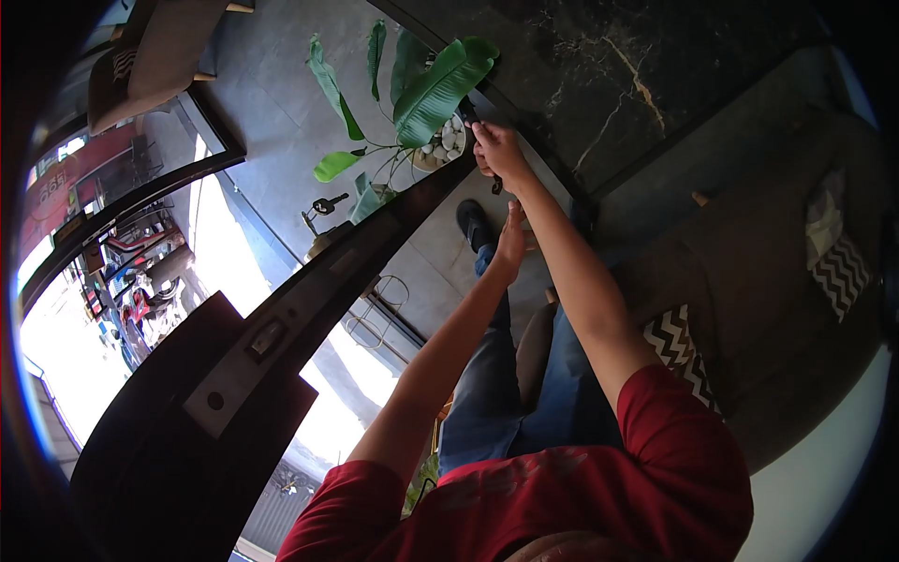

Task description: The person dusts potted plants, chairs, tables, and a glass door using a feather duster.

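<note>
My right hand [499, 150] is closed around a slim dark object [468, 112], whose ends show above and below the fingers; what it is I cannot make out. Just below, my left hand [511, 245] is held edge-on with its fingers stretched out and nothing visible in it, close to my right wrist. A dark door [375, 234] stands ajar to the left, its edge toward me, with a metal latch plate [267, 342] in it. Keys [323, 206] hang at the lock on its far side.
A leafy plant [440, 94] grows from a pot of pale stones [442, 148] beyond my right hand. On the right is a brown sofa [749, 272] with zigzag cushions [676, 348]. Dark marble [599, 75] lies at the top, a brown chair [154, 56] at upper left.
</note>
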A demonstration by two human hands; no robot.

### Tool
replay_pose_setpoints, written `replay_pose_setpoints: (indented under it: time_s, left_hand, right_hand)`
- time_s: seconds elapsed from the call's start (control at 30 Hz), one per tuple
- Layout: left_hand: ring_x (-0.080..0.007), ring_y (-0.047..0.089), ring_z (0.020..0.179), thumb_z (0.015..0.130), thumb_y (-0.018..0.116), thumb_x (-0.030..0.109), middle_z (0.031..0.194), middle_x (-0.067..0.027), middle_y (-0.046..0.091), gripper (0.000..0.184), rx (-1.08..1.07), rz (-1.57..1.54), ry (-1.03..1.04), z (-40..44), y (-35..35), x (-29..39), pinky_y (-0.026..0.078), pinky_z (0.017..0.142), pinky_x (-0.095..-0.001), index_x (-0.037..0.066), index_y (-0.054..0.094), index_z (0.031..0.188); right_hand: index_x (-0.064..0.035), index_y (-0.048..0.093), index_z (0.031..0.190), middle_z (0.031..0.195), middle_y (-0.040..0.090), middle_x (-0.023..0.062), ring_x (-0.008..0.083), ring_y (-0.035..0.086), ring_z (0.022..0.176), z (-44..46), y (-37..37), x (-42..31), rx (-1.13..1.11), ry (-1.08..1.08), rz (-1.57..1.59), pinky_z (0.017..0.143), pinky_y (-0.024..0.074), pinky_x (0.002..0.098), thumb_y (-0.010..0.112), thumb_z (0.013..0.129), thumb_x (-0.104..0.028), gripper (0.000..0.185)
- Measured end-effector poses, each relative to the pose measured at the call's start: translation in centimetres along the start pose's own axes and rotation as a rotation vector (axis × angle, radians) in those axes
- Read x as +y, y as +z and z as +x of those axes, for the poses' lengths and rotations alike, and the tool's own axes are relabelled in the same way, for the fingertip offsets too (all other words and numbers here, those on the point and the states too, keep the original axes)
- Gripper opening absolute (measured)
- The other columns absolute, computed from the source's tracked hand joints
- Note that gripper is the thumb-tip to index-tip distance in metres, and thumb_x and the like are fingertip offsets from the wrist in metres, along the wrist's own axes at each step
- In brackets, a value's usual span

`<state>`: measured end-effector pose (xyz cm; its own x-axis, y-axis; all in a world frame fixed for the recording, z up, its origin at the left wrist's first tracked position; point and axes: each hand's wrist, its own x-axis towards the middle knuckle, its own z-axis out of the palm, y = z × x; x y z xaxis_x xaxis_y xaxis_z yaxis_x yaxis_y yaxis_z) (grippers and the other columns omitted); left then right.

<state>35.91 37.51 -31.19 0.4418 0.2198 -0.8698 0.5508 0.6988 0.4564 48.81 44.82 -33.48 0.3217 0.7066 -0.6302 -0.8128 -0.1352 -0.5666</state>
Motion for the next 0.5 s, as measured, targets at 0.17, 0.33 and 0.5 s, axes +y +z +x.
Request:
replay_pose_setpoints:
  time_s: [0.17, 0.33, 0.5]
  left_hand:
    - [-0.0226, 0.057, 0.110, 0.097, 0.019, 0.062, 0.146, -0.0119, 0.038, 0.075, 0.036, 0.004, -0.039, 0.6, -0.4, -1.5, 0.045, 0.089, -0.0400, 0.007, 0.028, 0.147]
    - [-0.0225, 0.058, 0.108, 0.100, 0.020, 0.050, 0.142, -0.0101, 0.042, 0.063, 0.022, -0.019, -0.087, 0.7, -0.6, -3.0, 0.046, 0.087, -0.0391, 0.008, 0.030, 0.146]
    - [-0.0226, 0.059, 0.109, 0.102, 0.024, 0.034, 0.139, -0.0092, 0.044, 0.052, 0.073, 0.042, -0.171, -1.6, 0.6, -3.3, 0.049, 0.082, -0.0375, 0.007, 0.030, 0.146]
  right_hand:
    - [-0.0119, 0.051, 0.082, 0.055, 0.036, -0.0055, 0.0043, 0.031, 0.039, -2.2, -0.9, 1.2, -0.004, 0.039, 0.075, 0.035, 0.0216, 0.0230, 0.050, 0.100, -0.028, 0.024]
    - [-0.0117, 0.048, 0.079, 0.055, 0.037, -0.0055, 0.0040, 0.031, 0.039, -4.3, -2.2, 2.6, -0.002, 0.033, 0.104, 0.034, 0.0212, 0.0230, 0.052, 0.099, -0.029, 0.027]
    - [-0.0087, 0.062, 0.107, 0.057, 0.040, -0.0046, 0.0031, 0.035, 0.040, -10.4, -4.0, 2.9, 0.048, -0.010, -0.037, 0.035, 0.0246, 0.0220, 0.052, 0.099, -0.029, 0.024]
